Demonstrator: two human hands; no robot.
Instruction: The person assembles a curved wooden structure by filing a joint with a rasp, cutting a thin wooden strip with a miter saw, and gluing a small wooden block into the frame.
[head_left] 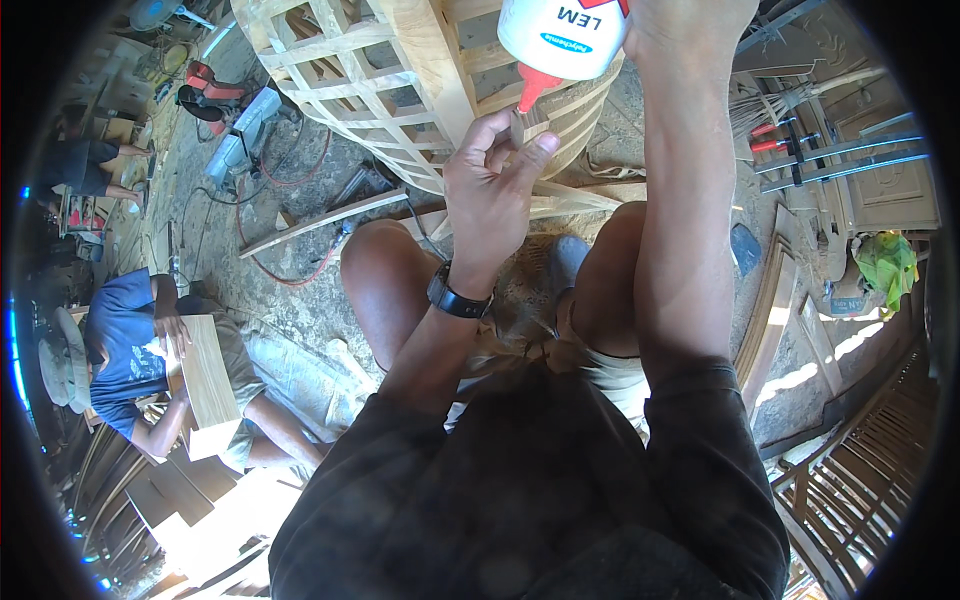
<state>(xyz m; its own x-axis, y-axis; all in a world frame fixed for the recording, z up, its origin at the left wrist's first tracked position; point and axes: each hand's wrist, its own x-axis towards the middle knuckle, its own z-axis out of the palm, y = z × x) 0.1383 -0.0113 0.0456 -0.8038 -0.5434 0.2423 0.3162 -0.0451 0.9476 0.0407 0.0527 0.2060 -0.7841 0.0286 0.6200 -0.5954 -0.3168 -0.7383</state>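
My right hand [680, 25] is closed around a white glue bottle [525, 35] at the top edge, its fingers partly out of view. The bottle is tipped over, with its red nozzle [537, 85] pointing down. Just below the nozzle, my left hand [490, 190] pinches a small wood piece [535, 126] between thumb and fingers. The nozzle tip is at or very near this piece; whether they touch, I cannot tell. Beyond both hands stands a large curved wooden lattice frame [435, 70] of crossing slats.
A wooden strip [320, 222] and red hose [290, 283] lie on the floor to the left, near power tools [240, 130]. At lower left a co-worker [130, 340] holds a board [212, 375]. Bar clamps [840, 160] and planks [768, 310] are on the right.
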